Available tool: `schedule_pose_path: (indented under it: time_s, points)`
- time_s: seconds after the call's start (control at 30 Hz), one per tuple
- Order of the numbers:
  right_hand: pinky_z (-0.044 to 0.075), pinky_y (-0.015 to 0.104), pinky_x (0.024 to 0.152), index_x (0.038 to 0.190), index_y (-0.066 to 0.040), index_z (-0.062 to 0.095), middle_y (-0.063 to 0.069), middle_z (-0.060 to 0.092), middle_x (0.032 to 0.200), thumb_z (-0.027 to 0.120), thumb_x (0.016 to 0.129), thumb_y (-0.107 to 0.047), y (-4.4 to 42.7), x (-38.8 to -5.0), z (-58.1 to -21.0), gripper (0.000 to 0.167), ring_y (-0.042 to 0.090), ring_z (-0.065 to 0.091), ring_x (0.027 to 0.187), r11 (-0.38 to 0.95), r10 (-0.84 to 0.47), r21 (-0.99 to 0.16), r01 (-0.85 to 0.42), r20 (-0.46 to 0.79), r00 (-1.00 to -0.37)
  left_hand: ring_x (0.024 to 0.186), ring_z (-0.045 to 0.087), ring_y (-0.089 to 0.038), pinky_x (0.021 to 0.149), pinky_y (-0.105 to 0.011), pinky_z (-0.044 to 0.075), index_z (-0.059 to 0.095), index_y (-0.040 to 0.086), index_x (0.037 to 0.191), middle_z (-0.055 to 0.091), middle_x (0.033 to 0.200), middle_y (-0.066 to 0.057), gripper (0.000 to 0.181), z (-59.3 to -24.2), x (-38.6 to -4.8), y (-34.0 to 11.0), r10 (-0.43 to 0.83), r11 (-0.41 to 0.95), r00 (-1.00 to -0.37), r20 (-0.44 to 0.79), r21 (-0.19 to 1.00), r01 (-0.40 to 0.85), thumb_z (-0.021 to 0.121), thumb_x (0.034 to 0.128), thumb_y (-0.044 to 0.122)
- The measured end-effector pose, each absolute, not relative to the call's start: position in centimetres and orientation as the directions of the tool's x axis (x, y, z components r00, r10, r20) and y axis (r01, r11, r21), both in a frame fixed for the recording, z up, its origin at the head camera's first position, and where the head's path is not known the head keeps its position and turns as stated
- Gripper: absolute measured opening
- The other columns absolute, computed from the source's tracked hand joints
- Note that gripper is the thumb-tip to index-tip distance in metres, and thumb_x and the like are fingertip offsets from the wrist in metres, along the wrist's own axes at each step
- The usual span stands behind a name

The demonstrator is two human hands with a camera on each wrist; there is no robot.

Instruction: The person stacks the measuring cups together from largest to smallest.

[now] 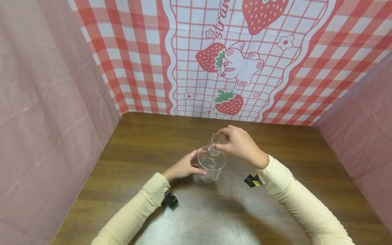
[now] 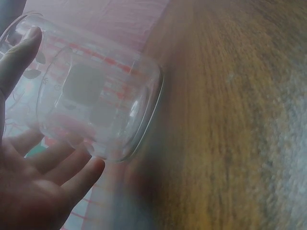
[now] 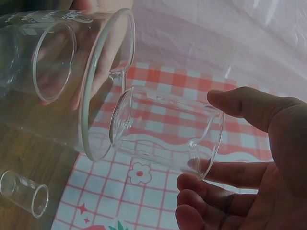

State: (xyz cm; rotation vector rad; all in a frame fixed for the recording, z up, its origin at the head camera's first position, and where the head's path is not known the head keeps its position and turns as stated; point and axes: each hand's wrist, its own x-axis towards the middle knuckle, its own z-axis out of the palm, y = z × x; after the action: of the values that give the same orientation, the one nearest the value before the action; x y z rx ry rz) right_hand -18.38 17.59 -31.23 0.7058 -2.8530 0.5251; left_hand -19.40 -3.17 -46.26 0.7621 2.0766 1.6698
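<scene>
A large clear glass beaker (image 1: pixel 218 164) stands on the table, with a smaller glass beaker (image 2: pixel 57 96) inside it. My left hand (image 1: pixel 182 166) grips its left side, the thumb on the near wall and the fingers around the far side. My right hand (image 1: pixel 242 144) pinches a small clear beaker (image 3: pixel 165 129) by its rim between thumb and fingers. That beaker is tilted, its base at the large beaker's rim (image 3: pixel 91 96); whether they touch I cannot tell.
Another small glass beaker (image 3: pixel 24 194) is on the table beyond the large one. The brown wooden table (image 1: pixel 137 143) ends at a red-and-white strawberry cloth (image 1: pixel 186 78). Pink curtains (image 1: pixel 52 85) hang at both sides.
</scene>
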Motion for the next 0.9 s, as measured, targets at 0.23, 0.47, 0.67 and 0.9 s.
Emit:
schedule_pose_path:
  time_s: [0.23, 0.47, 0.67, 0.9]
  points:
    - [0.044, 0.027, 0.058, 0.105, -0.004, 0.072, 0.007, 0.061, 0.08, 0.081, 0.075, -0.036, 17.4, -18.3, -31.6, 0.045, 0.015, 0.052, 0.069, 0.819, -0.441, -0.298, -0.491, 0.223, -0.87, 0.136, 0.046, -0.037, 0.111, -0.043, 0.046, 0.034, -0.001, 0.146, 0.043, 0.149, -0.024, 0.08, -46.3, -19.5, -3.2, 0.617, 0.15, -0.785, 0.048, 0.972, 0.178, 0.078, 0.0804, 0.009]
    - [0.041, 0.024, 0.057, 0.106, -0.004, 0.071, 0.003, 0.057, 0.077, 0.082, 0.075, -0.037, 17.1, -18.1, -32.0, 0.047, 0.014, 0.049, 0.067, 0.82, -0.451, -0.292, -0.492, 0.199, -0.87, 0.135, 0.047, -0.035, 0.109, -0.04, 0.048, 0.035, 0.0, 0.145, 0.045, 0.147, -0.022, 0.079, -46.4, -19.4, -3.2, 0.617, 0.157, -0.786, 0.041, 0.972, 0.173, 0.079, 0.0801, 0.009]
    - [0.043, 0.025, 0.057, 0.105, -0.004, 0.071, 0.003, 0.059, 0.078, 0.082, 0.074, -0.037, 16.9, -18.1, -32.4, 0.046, 0.014, 0.051, 0.068, 0.815, -0.462, -0.291, -0.502, 0.198, -0.865, 0.134, 0.048, -0.035, 0.109, -0.039, 0.048, 0.033, -0.001, 0.146, 0.046, 0.147, -0.022, 0.08, -46.4, -19.4, -3.2, 0.609, 0.161, -0.793, 0.034, 0.973, 0.166, 0.079, 0.0801, 0.008]
    - [0.044, 0.026, 0.057, 0.105, -0.003, 0.072, 0.008, 0.062, 0.08, 0.082, 0.074, -0.037, 16.6, -18.1, -32.8, 0.047, 0.014, 0.052, 0.067, 0.81, -0.474, -0.291, -0.509, 0.187, -0.86, 0.134, 0.048, -0.035, 0.109, -0.04, 0.048, 0.033, -0.001, 0.146, 0.047, 0.146, -0.022, 0.081, -46.3, -19.3, -3.3, 0.611, 0.158, -0.791, 0.032, 0.974, 0.161, 0.078, 0.0803, 0.007]
